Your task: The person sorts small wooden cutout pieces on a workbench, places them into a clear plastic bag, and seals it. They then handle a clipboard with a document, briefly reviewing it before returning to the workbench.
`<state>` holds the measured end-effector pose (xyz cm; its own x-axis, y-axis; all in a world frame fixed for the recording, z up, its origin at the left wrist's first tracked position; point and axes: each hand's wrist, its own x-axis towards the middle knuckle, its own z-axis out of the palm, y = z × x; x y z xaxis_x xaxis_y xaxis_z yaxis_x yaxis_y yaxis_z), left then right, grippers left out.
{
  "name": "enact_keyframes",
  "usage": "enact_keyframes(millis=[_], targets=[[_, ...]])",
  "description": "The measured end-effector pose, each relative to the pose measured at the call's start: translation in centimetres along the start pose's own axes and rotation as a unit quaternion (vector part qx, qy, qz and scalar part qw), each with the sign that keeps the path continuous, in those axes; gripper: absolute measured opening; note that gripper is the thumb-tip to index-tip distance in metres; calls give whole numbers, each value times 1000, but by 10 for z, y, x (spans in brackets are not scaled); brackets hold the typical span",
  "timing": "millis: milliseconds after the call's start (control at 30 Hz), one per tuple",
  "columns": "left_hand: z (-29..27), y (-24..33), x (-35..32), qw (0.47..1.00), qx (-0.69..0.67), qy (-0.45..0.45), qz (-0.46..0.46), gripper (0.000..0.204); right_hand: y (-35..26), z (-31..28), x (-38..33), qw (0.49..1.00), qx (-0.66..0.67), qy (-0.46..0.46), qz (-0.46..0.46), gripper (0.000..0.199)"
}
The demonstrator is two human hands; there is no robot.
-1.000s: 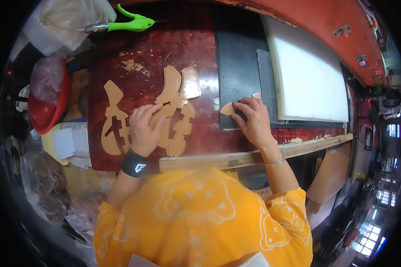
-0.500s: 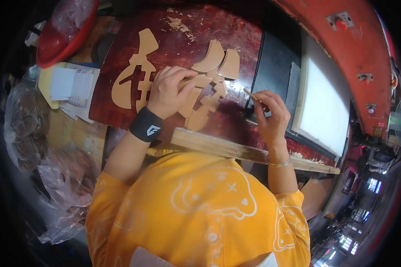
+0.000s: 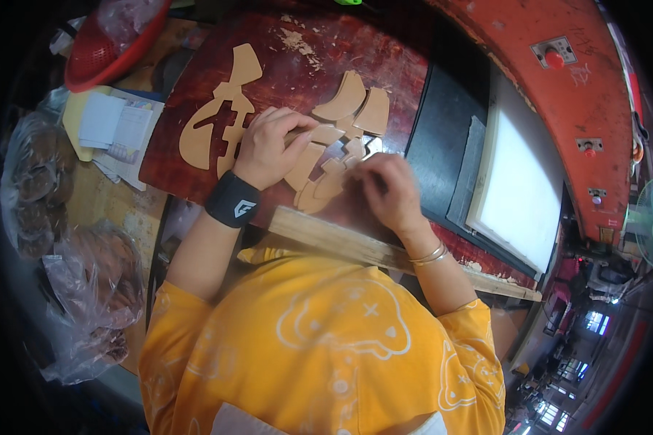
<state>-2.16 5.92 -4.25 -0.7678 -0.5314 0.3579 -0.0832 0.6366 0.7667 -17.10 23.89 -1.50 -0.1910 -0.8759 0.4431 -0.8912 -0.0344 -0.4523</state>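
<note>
A dark red board (image 3: pixel 305 65) carries tan wooden cutouts: a joined shape (image 3: pixel 218 123) on its left and a cluster of loose curved pieces (image 3: pixel 355 101) on its right. My left hand (image 3: pixel 268 145), with a black wristband, presses curled fingers on the cluster's near pieces. My right hand (image 3: pixel 388 192), with thin bracelets at the wrist, lies knuckles-up over the cluster's lower right edge and covers a small piece; its fingertips are hidden. The two hands are almost touching.
A long wooden strip (image 3: pixel 341 243) lies along the board's near edge. To the right sit a black surface (image 3: pixel 442 123), a white panel (image 3: pixel 522 181) and an orange-red machine frame (image 3: pixel 559 94) with buttons. A red basket (image 3: pixel 101 51), papers (image 3: pixel 112 127) and plastic bags (image 3: pixel 87 290) lie left.
My right hand has come in from the black surface with a small tan piece and now rests on the cluster beside my left hand. The view has tilted and moved closer.
</note>
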Motion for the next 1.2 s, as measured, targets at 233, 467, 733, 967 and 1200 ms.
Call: enact_keyframes(millis=[233, 467, 733, 967, 1200], targets=[[3, 1, 2, 999, -2, 35, 16, 11, 5, -11, 7, 999, -2, -24, 42, 33], [5, 1, 1, 999, 13, 32, 18, 11, 7, -6, 1, 994, -54, -32, 94, 38], [7, 2, 0, 999, -11, 51, -4, 17, 14, -10, 2, 871, 401, -4, 284, 30], [7, 14, 14, 987, 31, 32, -153, 36, 12, 2, 32, 895, 309, -19, 320, 40], [16, 14, 35, 983, 131, 27, -124, 43, 7, 4, 25, 960, 87, -19, 265, 40]])
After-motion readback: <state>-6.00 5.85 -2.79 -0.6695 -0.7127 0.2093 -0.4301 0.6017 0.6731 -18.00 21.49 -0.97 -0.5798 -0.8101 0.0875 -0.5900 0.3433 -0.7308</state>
